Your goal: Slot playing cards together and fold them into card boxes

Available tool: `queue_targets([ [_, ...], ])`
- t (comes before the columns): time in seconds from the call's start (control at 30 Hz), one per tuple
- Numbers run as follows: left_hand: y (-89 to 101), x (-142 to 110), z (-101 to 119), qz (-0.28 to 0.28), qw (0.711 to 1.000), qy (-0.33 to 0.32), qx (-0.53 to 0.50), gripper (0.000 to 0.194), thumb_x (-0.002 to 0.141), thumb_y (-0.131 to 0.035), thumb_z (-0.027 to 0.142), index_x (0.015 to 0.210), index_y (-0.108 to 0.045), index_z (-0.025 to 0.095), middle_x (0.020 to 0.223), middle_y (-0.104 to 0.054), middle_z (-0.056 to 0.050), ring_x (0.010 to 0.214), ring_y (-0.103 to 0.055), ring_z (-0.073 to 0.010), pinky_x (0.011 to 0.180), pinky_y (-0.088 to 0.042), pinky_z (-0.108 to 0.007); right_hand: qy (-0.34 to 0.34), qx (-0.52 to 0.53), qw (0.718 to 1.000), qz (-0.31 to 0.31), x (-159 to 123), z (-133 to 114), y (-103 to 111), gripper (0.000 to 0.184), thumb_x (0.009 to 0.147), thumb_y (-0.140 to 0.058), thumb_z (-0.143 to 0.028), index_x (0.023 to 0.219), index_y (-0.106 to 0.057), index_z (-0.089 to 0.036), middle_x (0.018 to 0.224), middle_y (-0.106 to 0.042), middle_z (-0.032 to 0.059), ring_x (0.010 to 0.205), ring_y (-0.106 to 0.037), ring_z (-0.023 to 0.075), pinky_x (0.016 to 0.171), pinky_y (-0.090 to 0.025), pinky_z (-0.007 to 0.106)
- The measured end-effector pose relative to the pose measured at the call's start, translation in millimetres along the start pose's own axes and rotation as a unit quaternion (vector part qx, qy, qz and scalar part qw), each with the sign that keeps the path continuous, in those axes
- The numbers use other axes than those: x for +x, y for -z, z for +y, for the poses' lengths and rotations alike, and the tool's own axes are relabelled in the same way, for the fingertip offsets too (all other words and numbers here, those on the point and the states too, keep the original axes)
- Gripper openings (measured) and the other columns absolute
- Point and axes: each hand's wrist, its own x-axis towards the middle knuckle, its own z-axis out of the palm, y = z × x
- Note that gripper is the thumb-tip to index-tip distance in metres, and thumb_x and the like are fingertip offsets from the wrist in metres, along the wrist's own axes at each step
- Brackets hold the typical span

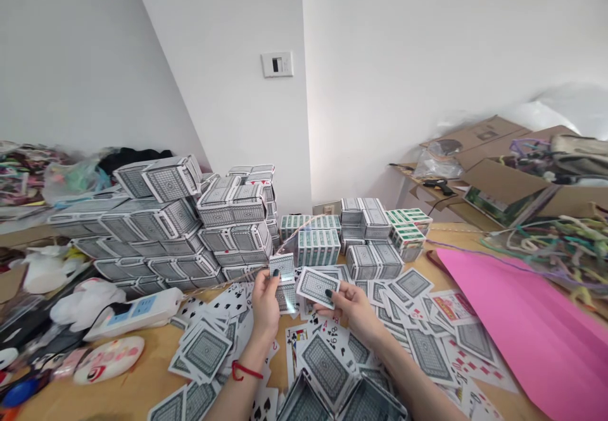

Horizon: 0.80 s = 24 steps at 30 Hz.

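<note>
My left hand [266, 304] pinches a playing card [286, 297] that looks creased across its middle, its patterned back towards me. Close beside it, my right hand [352, 310] grips another playing card [314, 287], tilted and also back side out. The two cards are held just apart above a spread of loose cards [327, 367], some face up and some face down. Below my hands, at the bottom edge, part of an open-topped structure made of cards [304, 402] shows. A red string bracelet [247, 370] circles my left wrist.
Stacked blocks built from cards [164, 218] rise at the left, with more blocks [375, 259] behind my right hand. Green-and-white card packs [318, 247] stand between. A pink sheet [517, 326] lies at right, a power strip [137, 312] and computer mouse [109, 359] at left.
</note>
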Motion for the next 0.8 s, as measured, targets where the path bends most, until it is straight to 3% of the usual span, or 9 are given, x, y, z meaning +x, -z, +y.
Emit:
queue_targets([
  [0.23,-2.0,-0.9,3.1,-0.004,1.0,-0.005,-0.004,0.02,0.071,-0.058,0.039,0.071,-0.049,0.022,0.056,-0.043,0.006,0.045,-0.037,-0.0098,0.047,-0.029,-0.021,-0.029,-0.013,0.999,-0.022,1.5,2.4,0.6,0.032,0.065,-0.072,-0.041,0.081,-0.062,-0.016,0.084,-0.07,0.0065,0.076,-0.068,0.0238,0.068,-0.055,0.036],
  [0.4,-1.7,1.1,2.7,0.012,0.999,0.013,-0.032,0.023,0.067,-0.06,0.039,0.067,-0.046,0.021,0.056,-0.044,0.006,0.048,-0.041,-0.0104,0.049,-0.031,-0.02,-0.008,0.002,1.0,-0.003,1.8,2.0,2.6,0.032,0.066,-0.071,-0.042,0.083,-0.062,-0.016,0.086,-0.07,0.0076,0.078,-0.068,0.0243,0.067,-0.056,0.035],
  [0.8,-0.5,4.4,-1.2,0.013,1.0,0.005,-0.02,0.018,0.066,-0.06,0.034,0.066,-0.049,0.02,0.059,-0.046,0.005,0.055,-0.042,-0.0111,0.052,-0.034,-0.02,-0.006,-0.004,0.999,-0.041,2.1,7.9,4.9,0.028,0.07,-0.069,-0.039,0.083,-0.061,-0.015,0.082,-0.07,0.0061,0.074,-0.069,0.0209,0.07,-0.055,0.035],
])
